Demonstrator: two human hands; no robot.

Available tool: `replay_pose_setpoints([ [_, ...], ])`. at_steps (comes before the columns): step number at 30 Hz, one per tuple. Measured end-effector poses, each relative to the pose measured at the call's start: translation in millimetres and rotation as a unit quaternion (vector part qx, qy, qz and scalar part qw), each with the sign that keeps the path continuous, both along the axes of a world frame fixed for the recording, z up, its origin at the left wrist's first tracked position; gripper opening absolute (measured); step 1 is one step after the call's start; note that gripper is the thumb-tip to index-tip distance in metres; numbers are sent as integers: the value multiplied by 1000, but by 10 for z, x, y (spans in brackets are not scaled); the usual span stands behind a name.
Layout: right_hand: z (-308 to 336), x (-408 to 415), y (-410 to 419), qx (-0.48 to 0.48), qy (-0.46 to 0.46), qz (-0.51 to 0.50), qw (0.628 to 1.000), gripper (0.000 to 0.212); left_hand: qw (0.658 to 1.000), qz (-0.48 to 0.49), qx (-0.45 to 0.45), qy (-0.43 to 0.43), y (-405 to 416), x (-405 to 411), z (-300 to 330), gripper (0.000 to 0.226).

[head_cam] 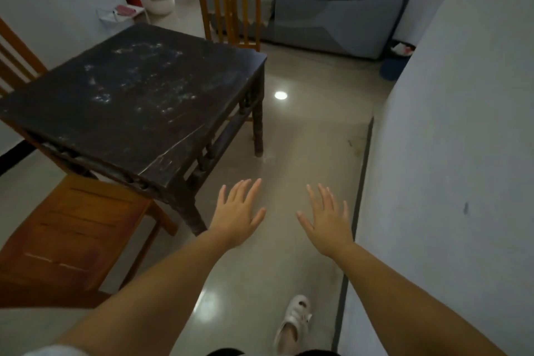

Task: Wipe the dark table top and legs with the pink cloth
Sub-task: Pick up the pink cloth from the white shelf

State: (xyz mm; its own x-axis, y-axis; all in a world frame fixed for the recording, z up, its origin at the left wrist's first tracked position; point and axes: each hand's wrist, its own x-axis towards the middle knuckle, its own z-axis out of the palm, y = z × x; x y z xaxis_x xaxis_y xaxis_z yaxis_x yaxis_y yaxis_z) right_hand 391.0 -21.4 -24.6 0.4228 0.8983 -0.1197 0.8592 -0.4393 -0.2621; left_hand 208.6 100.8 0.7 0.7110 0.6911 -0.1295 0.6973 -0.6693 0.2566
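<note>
Our left hand (237, 214) and right hand (326, 220) are both reaching out flat in front of us, fingers spread wide, holding nothing. They are hanging over the shiny floor (303, 139), not touching the table. The dark table (135, 95) is sitting at about ten o'clock from our hands, with white dusty marks all over its top. One table leg (258, 127) is standing at twelve o'clock. We are not seeing the pink cloth anywhere, unless it is the small pink thing far off by the wall, which is too tiny to tell. So we are thinking we need to find the cloth first, then start on the top before the legs. A wooden chair (72, 228) is tucked close at nine o'clock, so we are minding our step.
</note>
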Motion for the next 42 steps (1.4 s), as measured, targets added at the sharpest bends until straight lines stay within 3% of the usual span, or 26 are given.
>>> replay_pose_setpoints([
  [4, 128, 773, 441, -7, -6, 12, 1000, 84, 998, 61, -16, -13, 399, 697, -7, 64],
  [13, 68, 2239, 1578, -31, -27, 23, 999, 87, 997, 74, -3, -35, 1475, 2105, -136, 63],
  [19, 139, 3190, 2740, -21, -36, 8, 999, 63, 999, 33, 12, -31, 2684, 3034, -154, 64],
  [30, 205, 4973, 4629, -32, -12, -21, 999, 63, 999, 4, -22, -27, 4643, 4857, -60, 62],
  [39, 189, 6807, 6352, -61, -36, 81, 994, 73, 991, 125, -47, -32, 6049, 6425, -203, 62],
  [42, 225, 7315, 6949, -80, -30, 102, 991, 63, 986, 151, -57, -39, 6462, 6860, -180, 62],
])
